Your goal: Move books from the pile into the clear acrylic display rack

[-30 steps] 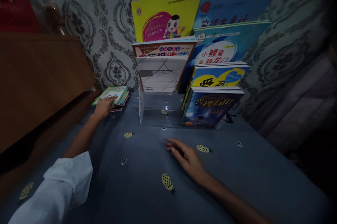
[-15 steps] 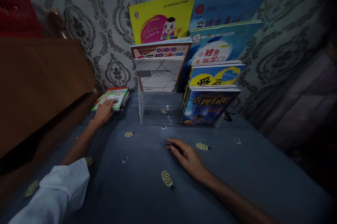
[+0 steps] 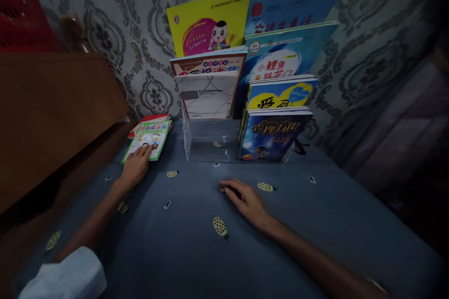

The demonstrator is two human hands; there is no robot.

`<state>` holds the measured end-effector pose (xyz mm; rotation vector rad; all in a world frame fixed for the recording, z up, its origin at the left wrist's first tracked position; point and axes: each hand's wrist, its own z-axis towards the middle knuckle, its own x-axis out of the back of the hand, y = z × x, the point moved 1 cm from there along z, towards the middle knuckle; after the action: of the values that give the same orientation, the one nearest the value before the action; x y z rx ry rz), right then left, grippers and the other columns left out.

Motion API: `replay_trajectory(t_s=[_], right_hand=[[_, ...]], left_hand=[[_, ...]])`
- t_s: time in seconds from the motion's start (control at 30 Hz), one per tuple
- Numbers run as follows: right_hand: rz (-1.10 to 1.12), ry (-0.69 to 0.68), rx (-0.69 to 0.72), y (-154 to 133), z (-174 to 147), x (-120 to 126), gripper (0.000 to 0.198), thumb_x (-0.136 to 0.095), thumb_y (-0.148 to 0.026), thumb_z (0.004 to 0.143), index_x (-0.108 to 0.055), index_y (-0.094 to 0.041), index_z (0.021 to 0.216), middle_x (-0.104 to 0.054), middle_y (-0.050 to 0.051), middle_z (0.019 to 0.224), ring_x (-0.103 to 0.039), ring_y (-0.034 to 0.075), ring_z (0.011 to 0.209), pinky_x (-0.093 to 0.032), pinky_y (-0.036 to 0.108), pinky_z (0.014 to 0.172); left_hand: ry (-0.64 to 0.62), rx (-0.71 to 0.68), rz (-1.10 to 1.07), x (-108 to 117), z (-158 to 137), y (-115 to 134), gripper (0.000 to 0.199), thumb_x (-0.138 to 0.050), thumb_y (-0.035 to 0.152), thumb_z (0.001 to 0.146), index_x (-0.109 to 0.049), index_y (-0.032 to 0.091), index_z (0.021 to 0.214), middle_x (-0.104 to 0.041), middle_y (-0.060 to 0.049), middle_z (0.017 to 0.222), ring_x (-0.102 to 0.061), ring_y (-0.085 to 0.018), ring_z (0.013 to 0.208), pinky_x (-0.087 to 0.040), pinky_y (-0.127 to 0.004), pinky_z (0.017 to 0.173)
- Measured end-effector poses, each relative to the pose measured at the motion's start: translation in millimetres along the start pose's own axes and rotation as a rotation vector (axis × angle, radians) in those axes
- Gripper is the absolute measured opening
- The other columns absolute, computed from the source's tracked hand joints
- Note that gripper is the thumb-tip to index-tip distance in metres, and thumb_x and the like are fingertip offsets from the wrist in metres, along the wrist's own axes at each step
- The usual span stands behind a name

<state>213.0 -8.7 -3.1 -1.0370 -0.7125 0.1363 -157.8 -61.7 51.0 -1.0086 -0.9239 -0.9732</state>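
On the table at the left lies a small stack of picture books, the top one a green-bordered book with a cartoon cover. My left hand lies over its near edge, fingers stretched flat on the cover; the thumb is hidden. Below this book, a red book shows at the far edge. My right hand rests on the table in front of the clear book stand, fingers loosely bent and thumb apart, with nothing visible in it.
The stand's right side holds several books, a dark blue book foremost. On its left stand a white book and a tall yellow book. A wooden cabinet borders the left, with a red basket on top. Patterned wallpaper rises behind.
My left hand has drawn the green-bordered book toward me, partly off the books beneath, uncovering more of the red one. My right hand has stayed about where it was.
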Motion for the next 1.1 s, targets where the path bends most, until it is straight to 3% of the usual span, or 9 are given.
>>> replay_trajectory(t_s=[0.27,0.43,0.67,0.97,1.1], right_hand=[[-0.03,0.002,0.044,2.5,0.1,-1.4,0.031,-0.047,-0.032,0.094,-0.072,-0.02,0.108,-0.073,0.009,0.098,-0.071,0.023,0.088,-0.056,0.039,0.081],[-0.082,-0.003,0.068,3.9,1.5,-1.5,0.03,-0.048,-0.028,0.093,-0.073,-0.02,0.109,-0.074,0.008,0.097,-0.07,0.022,0.089,-0.055,0.038,0.082],[-0.181,0.02,0.093,-5.7,-7.2,-3.3,0.03,-0.048,-0.027,0.093,-0.075,-0.022,0.105,-0.073,0.009,0.1,-0.069,0.024,0.091,-0.055,0.04,0.083],[-0.243,0.021,0.205,-29.2,-37.3,-24.8,0.03,-0.051,-0.03,0.094,-0.075,-0.021,0.111,-0.071,0.012,0.125,-0.06,0.028,0.125,-0.043,0.052,0.109],[-0.253,-0.164,0.304,-60.6,-47.4,-49.2,0.035,-0.048,-0.031,0.097,-0.071,-0.023,0.122,-0.07,0.009,0.13,-0.057,0.026,0.131,-0.041,0.049,0.113]], left_hand=[[-0.058,-0.061,-0.018,-2.0,-96.1,28.9,0.059,-0.037,0.009,0.092,-0.044,0.02,0.15,-0.049,-0.009,0.153,-0.049,-0.026,0.138,-0.046,-0.043,0.107],[-0.043,-0.096,-0.025,7.6,-138.5,43.4,0.056,-0.04,0.011,0.093,-0.049,0.022,0.147,-0.054,-0.008,0.149,-0.053,-0.026,0.135,-0.048,-0.042,0.105],[0.039,-0.159,-0.044,22.8,-181.3,87.7,0.057,-0.045,0.009,0.091,-0.051,0.023,0.145,-0.056,-0.01,0.146,-0.057,-0.029,0.13,-0.05,-0.044,0.101],[0.174,-0.35,-0.252,39.2,-208.8,166.4,0.046,-0.052,0.022,0.096,-0.05,0.018,0.143,-0.06,-0.012,0.142,-0.054,-0.028,0.132,-0.046,-0.045,0.105],[0.21,-0.399,-0.356,52.2,-222.1,199.4,0.043,-0.055,0.034,0.098,-0.052,0.022,0.139,-0.062,-0.012,0.138,-0.055,-0.03,0.13,-0.043,-0.049,0.107]])
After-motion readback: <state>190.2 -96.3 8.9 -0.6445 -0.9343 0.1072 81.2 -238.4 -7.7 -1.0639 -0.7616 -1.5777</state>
